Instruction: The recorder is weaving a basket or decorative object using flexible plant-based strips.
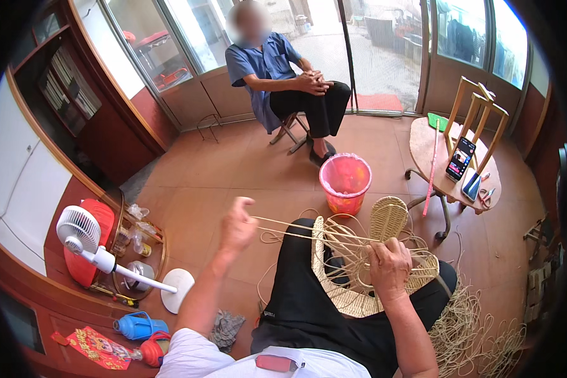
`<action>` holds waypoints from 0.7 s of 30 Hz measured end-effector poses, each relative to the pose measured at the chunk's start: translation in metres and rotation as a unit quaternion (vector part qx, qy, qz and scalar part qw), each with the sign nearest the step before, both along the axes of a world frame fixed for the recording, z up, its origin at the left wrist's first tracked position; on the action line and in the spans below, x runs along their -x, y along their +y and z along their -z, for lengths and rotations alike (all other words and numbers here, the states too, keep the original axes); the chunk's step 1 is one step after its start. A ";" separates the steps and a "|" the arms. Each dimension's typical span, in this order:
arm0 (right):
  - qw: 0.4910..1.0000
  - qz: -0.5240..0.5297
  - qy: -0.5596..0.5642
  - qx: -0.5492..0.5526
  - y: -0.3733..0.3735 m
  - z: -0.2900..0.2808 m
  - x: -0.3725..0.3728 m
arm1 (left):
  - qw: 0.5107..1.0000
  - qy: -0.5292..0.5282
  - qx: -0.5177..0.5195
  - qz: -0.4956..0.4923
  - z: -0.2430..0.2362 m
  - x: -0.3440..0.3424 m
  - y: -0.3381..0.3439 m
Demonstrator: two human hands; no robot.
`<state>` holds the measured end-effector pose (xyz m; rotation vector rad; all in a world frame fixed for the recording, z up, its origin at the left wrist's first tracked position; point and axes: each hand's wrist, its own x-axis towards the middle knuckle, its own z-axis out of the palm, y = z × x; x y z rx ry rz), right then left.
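My left hand [238, 223] is raised out to the left, its fingers closed round straw-coloured cord [280, 225]. Two taut strands run from it to my right hand [390, 263], which is closed on the cord above my lap. Across my thighs rests a curved frame [329, 286] wrapped in the same cord, with many strands crossing its opening. A woven oval paddle-shaped piece [388, 219] stands at its far side. Several loose loops hang about the frame, and my right fingers partly hide where the strands meet.
A pink bucket [345, 183] stands ahead, before a seated person [271, 82]. At right is a small table [422, 142] with phones, pliers and a wooden stand. Loose cord [463, 327] heaps beside my right leg. A white fan [85, 233] and blue jug [138, 326] are left.
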<state>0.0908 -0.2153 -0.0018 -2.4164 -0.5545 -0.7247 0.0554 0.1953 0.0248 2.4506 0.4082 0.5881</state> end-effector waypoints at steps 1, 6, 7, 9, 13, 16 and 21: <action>1.000 0.002 0.000 -0.005 0.001 0.001 0.000 | 1.000 -0.010 0.007 -0.024 0.004 0.006 0.036; 0.996 0.015 -0.068 -0.056 0.003 0.010 -0.006 | 0.965 0.003 0.228 -0.133 -0.003 0.077 0.219; 0.994 0.017 -0.086 -0.060 0.002 0.012 -0.008 | 0.944 -0.006 0.286 -0.162 -0.013 0.093 0.254; 0.998 -0.002 -0.052 -0.023 0.002 0.012 -0.005 | 0.900 0.036 0.303 -0.310 -0.032 0.128 0.324; 1.000 0.011 -0.015 -0.021 0.002 0.008 0.000 | 0.832 -0.081 0.344 -0.427 -0.028 0.198 0.424; 0.999 0.008 -0.019 -0.034 0.004 0.005 -0.002 | 0.778 0.015 0.254 -0.575 -0.017 0.214 0.459; 1.000 0.014 -0.013 -0.019 0.004 0.003 -0.003 | 0.903 0.278 -0.230 -0.236 0.042 0.165 0.366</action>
